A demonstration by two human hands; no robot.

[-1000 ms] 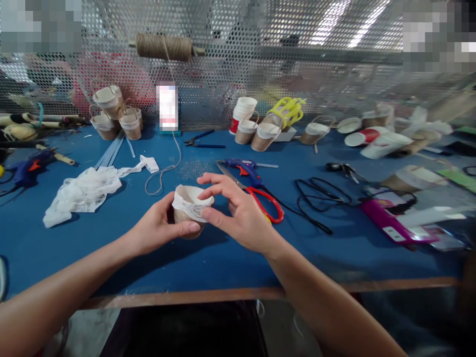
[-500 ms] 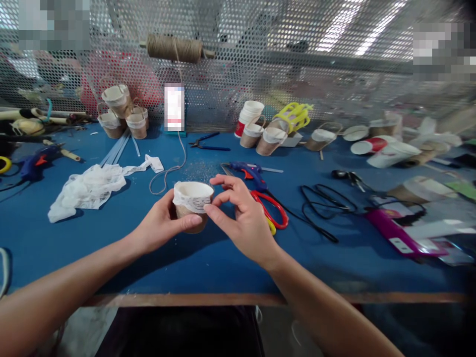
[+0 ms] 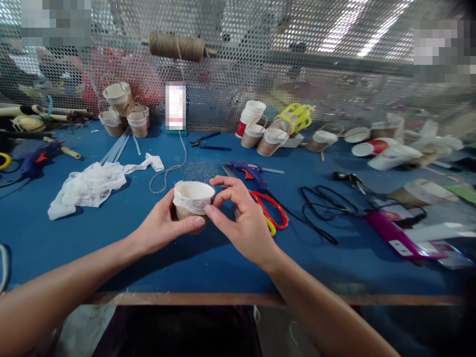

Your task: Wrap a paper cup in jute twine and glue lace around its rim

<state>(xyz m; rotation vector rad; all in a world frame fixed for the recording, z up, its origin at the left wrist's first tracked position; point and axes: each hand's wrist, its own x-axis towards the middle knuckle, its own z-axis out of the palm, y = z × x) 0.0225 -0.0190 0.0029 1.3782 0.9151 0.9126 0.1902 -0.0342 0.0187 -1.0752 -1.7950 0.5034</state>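
A small twine-wrapped paper cup (image 3: 192, 204) with a white lace band round its rim is held just above the blue table (image 3: 208, 253). My left hand (image 3: 163, 224) is wrapped round its left side, thumb across the front. My right hand (image 3: 243, 218) pinches the lace at the cup's right rim with thumb and forefinger, the other fingers spread. Red-handled scissors (image 3: 270, 210) and a blue glue gun (image 3: 250, 171) lie just right of my right hand.
A pile of white lace (image 3: 87, 184) lies at the left, with a loose twine strand (image 3: 167, 171) hanging from a spool (image 3: 176, 46) on the mesh wall. Finished cups (image 3: 122, 111) stand at back left, more cups (image 3: 260, 134) at back centre. Black cable (image 3: 323, 201) and a pink tool (image 3: 397, 233) lie right.
The cup has been tipped upright from a tilt. My right hand drew its fingers in from over the rim to a pinch at the right edge.
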